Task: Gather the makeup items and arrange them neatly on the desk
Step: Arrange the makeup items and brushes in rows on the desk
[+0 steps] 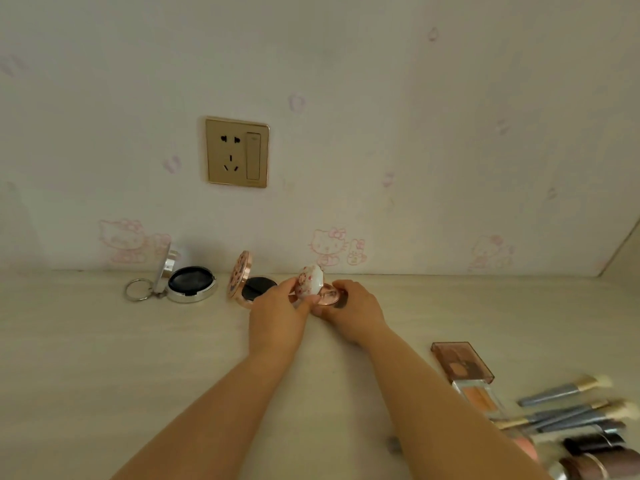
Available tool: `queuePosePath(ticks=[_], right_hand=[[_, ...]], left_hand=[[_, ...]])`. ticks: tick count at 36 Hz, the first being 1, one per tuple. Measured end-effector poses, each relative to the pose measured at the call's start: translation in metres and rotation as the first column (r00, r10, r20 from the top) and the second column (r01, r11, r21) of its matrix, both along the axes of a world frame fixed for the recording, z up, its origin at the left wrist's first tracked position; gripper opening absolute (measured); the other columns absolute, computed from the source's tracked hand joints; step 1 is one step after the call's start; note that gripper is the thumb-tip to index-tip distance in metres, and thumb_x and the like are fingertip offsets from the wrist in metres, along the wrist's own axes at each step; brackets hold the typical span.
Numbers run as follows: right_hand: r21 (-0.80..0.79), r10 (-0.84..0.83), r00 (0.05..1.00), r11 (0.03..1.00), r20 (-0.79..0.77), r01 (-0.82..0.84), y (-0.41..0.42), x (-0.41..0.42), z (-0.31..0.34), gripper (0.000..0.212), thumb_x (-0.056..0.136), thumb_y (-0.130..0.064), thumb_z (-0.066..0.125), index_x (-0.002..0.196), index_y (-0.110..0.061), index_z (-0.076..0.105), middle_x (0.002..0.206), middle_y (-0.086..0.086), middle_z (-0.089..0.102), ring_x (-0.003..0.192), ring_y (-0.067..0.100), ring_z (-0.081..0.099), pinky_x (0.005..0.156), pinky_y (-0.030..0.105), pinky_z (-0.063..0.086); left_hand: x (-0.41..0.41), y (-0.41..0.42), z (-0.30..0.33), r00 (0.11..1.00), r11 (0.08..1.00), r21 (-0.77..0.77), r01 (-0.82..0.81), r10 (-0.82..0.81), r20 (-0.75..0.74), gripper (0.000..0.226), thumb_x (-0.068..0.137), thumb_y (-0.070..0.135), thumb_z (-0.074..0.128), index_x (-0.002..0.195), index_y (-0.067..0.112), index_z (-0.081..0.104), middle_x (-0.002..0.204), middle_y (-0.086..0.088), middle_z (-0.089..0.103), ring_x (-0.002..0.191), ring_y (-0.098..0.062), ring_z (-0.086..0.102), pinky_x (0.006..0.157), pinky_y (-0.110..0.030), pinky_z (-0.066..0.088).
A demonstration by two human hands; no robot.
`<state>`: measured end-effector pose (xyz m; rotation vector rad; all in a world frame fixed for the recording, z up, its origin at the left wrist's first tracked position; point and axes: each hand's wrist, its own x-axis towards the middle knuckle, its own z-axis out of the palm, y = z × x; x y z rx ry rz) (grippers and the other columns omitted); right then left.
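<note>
Gripping a floral compact (313, 285) — both hands, left hand (277, 311), right hand (356, 310) — no legible writing

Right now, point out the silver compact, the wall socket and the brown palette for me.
silver compact (191, 285), head view, on the dark pan of its open base.
wall socket (237, 152), head view, middle of the gold faceplate.
brown palette (461, 362), head view, on its clear lid.

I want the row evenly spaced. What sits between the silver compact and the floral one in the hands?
In the head view, an open rose-gold compact stands between the silver compact and the floral compact.
</note>
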<state>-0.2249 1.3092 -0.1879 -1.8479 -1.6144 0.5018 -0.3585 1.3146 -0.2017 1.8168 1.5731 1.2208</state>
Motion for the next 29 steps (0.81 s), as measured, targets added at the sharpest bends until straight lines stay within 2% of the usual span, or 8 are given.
queuePosePath(ticks=[4, 7, 10, 14, 19, 22, 25, 29], right_hand=[[0.001, -0.015, 1.000, 1.000, -0.014, 0.015, 0.007, 0.000, -0.001, 0.072, 0.073, -0.046, 0.073, 0.133, -0.015, 0.046, 0.131, 0.000, 0.053, 0.119, 0.017, 0.051, 0.094, 0.027, 0.040], [0.013, -0.025, 0.999, 1.000, -0.020, 0.025, 0.010, -0.001, -0.001, 0.067, 0.072, -0.047, 0.074, 0.127, -0.016, 0.051, 0.126, -0.001, 0.056, 0.114, 0.016, 0.053, 0.089, 0.027, 0.041], [0.031, -0.026, 0.999, 0.999, -0.037, 0.027, 0.012, -0.001, -0.002, 0.066, 0.070, -0.048, 0.075, 0.123, -0.016, 0.054, 0.122, -0.001, 0.058, 0.112, 0.016, 0.054, 0.087, 0.027, 0.042], [0.033, -0.041, 0.999, 0.999, -0.024, 0.041, 0.016, -0.003, -0.006, 0.072, 0.067, -0.055, 0.074, 0.125, -0.019, 0.052, 0.122, -0.002, 0.057, 0.114, 0.017, 0.052, 0.093, 0.031, 0.044], [0.023, -0.036, 0.999, 0.999, 0.016, 0.036, 0.016, -0.002, -0.006, 0.071, 0.070, -0.056, 0.071, 0.128, -0.021, 0.049, 0.123, -0.002, 0.056, 0.114, 0.018, 0.049, 0.093, 0.033, 0.044], [0.011, -0.037, 0.998, 0.999, 0.043, 0.037, 0.014, -0.004, -0.005, 0.072, 0.076, -0.053, 0.067, 0.136, -0.022, 0.042, 0.132, 0.000, 0.052, 0.122, 0.020, 0.043, 0.096, 0.032, 0.039], [-0.022, -0.056, 0.998, 0.998, 0.005, 0.056, 0.010, -0.006, -0.003, 0.087, 0.077, -0.048, 0.068, 0.146, -0.018, 0.024, 0.140, 0.001, 0.045, 0.130, 0.022, 0.037, 0.102, 0.035, 0.036], [-0.071, -0.088, 0.996, 0.994, -0.019, 0.087, -0.003, -0.009, 0.002, 0.091, 0.080, -0.036, 0.069, 0.149, -0.014, 0.013, 0.142, 0.006, 0.042, 0.132, 0.025, 0.036, 0.107, 0.035, 0.034]], left_hand=[[0.002, 0.003, 0.000, 0.999, 0.999, 0.032, -0.006, 0.008, -0.046, 0.036, 0.086, 0.034, 0.063, 0.119, 0.020, 0.062, 0.100, 0.000, 0.070, 0.094, -0.016, 0.062, 0.079, -0.030, 0.048], [0.003, 0.006, -0.002, 0.996, 1.000, 0.027, 0.012, -0.010, -0.088, 0.040, 0.089, 0.033, 0.060, 0.126, 0.021, 0.056, 0.102, -0.002, 0.068, 0.095, -0.019, 0.061, 0.074, -0.028, 0.044], [0.004, 0.009, -0.005, 0.992, 0.999, 0.010, 0.034, -0.032, -0.124, 0.041, 0.090, 0.034, 0.059, 0.128, 0.020, 0.053, 0.106, -0.003, 0.066, 0.099, -0.021, 0.059, 0.078, -0.032, 0.046], [0.005, 0.012, -0.006, 0.986, 0.999, -0.007, 0.039, -0.039, -0.161, 0.044, 0.090, 0.033, 0.058, 0.131, 0.020, 0.049, 0.108, -0.004, 0.064, 0.101, -0.021, 0.058, 0.081, -0.035, 0.047], [0.005, 0.011, -0.003, 0.982, 0.998, -0.037, 0.052, -0.058, -0.181, 0.052, 0.091, 0.035, 0.056, 0.139, 0.022, 0.040, 0.115, -0.005, 0.061, 0.108, -0.021, 0.055, 0.084, -0.032, 0.044], [0.004, 0.009, -0.002, 0.981, 0.998, -0.028, 0.060, -0.064, -0.185, 0.049, 0.092, 0.030, 0.055, 0.138, 0.020, 0.041, 0.116, -0.006, 0.061, 0.108, -0.021, 0.055, 0.083, -0.031, 0.043], [0.003, 0.008, -0.004, 0.982, 0.999, -0.020, 0.048, -0.051, -0.184, 0.049, 0.092, 0.026, 0.055, 0.138, 0.017, 0.041, 0.120, -0.006, 0.059, 0.110, -0.022, 0.055, 0.086, -0.034, 0.045], [0.001, 0.000, -0.001, 0.996, 0.999, -0.033, 0.002, -0.006, -0.093, 0.045, 0.091, 0.021, 0.057, 0.133, 0.013, 0.045, 0.122, -0.007, 0.056, 0.110, -0.023, 0.056, 0.089, -0.036, 0.045]])
